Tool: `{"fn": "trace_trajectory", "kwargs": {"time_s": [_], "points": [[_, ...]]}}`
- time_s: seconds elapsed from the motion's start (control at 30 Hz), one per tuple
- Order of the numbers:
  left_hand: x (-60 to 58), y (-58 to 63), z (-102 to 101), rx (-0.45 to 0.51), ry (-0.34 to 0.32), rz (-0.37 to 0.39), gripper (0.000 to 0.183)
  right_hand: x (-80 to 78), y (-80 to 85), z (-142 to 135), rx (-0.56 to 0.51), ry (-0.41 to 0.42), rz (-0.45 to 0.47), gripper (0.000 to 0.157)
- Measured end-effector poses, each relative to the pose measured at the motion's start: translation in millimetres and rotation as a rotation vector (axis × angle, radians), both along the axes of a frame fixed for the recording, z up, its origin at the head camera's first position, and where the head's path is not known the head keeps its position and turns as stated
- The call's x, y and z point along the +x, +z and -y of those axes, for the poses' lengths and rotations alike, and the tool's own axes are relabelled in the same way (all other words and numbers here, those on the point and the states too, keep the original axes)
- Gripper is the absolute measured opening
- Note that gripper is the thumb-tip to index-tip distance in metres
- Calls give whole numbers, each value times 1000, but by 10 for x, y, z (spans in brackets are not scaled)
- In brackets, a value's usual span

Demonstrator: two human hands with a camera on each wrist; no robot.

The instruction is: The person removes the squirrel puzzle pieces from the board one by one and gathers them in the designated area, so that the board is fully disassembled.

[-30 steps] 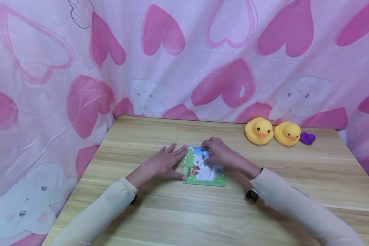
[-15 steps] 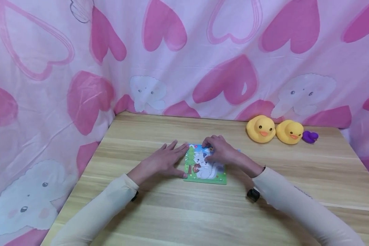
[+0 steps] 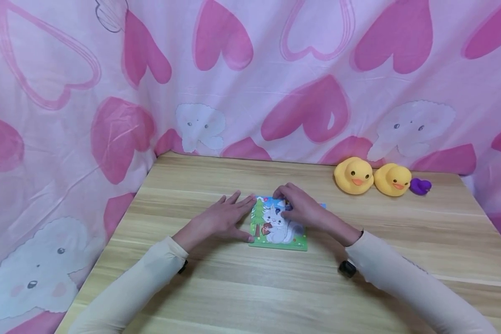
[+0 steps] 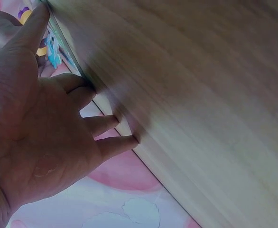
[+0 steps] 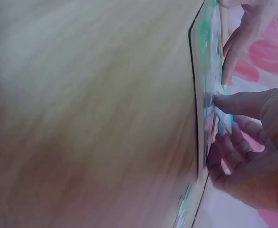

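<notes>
A flat jigsaw puzzle board (image 3: 279, 234) lies on the wooden table, showing a grey-white squirrel, a green tree and a green border. My left hand (image 3: 219, 220) lies with fingers spread along its left side, thumb at the lower left corner and index fingertip at the upper left. Over the upper right of the board, my right hand (image 3: 302, 206) pinches a jigsaw piece (image 5: 225, 114) between thumb and fingers. That piece stands tilted up from the board in the right wrist view. The right hand covers the board's upper right part.
Just right of the board, a bit of another blue piece (image 3: 323, 205) shows behind the right hand. Two yellow rubber ducks (image 3: 354, 176) and a small purple duck (image 3: 420, 186) stand at the back right. A pink heart-patterned curtain (image 3: 217, 120) hangs behind the table.
My right hand has shifted slightly and the jigsaw piece under its fingers has tipped up, showing more of the squirrel's head. My left hand holds its place beside the board.
</notes>
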State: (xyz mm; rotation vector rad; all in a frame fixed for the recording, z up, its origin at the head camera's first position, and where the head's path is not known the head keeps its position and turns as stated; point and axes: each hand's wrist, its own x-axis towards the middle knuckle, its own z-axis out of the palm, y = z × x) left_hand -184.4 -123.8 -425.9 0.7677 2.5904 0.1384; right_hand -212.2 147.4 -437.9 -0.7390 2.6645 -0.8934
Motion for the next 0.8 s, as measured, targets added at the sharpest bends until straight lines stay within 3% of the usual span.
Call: {"fn": "trace_trajectory", "kwargs": {"time_s": [0.53,0.8], "points": [[-3,-19,2,22,18,20,114,-44,26,-18,95,47,-8,45],[-11,-29,11,13,21,18,114,-59,27,-35,88,54,-5,48]]}}
